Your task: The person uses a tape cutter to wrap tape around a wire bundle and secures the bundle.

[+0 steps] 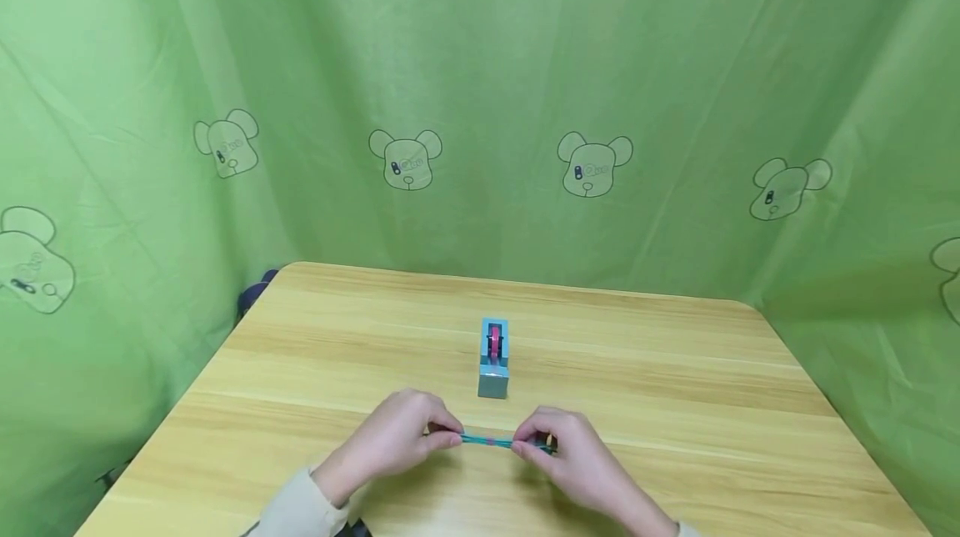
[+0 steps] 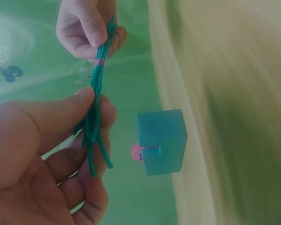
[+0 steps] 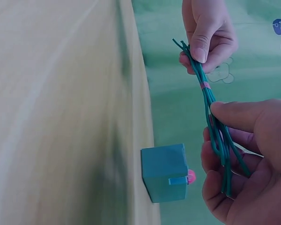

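A bundle of thin green wires [image 1: 474,439] is stretched between my two hands, low over the table. Around its middle runs a narrow band of pink tape [image 2: 100,61]. My left hand [image 1: 408,434] pinches the bundle's left part between thumb and fingers. On the other side, my right hand [image 1: 566,455] pinches it with thumb and fingertips. Folded loops and loose wire ends stick out past the fingers of each hand in the wrist views. Just beyond the hands stands a blue tape dispenser [image 1: 492,384] with a pink roll [image 1: 494,342] in it.
The wooden table [image 1: 637,345] reaches back to a green curtain [image 1: 495,62] printed with bear heads, which hangs on the sides too. A dark object [image 1: 253,297] shows past the table's left back edge. Something black [image 1: 354,529] lies by the left sleeve.
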Tool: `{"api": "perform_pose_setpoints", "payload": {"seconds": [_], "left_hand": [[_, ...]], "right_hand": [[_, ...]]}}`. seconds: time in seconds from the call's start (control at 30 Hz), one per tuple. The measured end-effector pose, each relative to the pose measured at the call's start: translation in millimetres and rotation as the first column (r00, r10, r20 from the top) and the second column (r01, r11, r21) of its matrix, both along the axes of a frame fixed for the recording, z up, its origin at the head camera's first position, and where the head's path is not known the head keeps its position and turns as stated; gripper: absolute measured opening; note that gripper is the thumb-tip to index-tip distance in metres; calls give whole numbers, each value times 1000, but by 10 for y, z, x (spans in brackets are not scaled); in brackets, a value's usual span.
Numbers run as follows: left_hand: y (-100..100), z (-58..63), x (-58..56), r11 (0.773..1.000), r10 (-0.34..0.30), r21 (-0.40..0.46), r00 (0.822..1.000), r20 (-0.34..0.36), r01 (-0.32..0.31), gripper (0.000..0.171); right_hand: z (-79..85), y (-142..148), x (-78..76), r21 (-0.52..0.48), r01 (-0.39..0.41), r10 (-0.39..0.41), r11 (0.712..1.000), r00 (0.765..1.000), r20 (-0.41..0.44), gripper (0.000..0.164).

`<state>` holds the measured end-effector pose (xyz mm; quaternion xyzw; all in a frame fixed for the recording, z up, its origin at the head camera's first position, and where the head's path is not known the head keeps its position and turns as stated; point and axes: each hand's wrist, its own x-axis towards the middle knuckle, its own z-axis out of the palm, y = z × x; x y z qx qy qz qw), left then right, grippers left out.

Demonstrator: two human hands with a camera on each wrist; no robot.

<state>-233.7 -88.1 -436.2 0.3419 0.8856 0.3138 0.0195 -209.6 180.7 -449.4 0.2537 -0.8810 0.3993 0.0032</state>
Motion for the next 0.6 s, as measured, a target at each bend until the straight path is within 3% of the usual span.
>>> {"api": "perform_pose_setpoints", "payload": {"seconds": [0.6], "left_hand": [[-16,-160,14,1000,-17,-18,998,52,18,8]], "right_hand": [[-136,-2,-1,49,-36,33,998,997,64,7]]}}
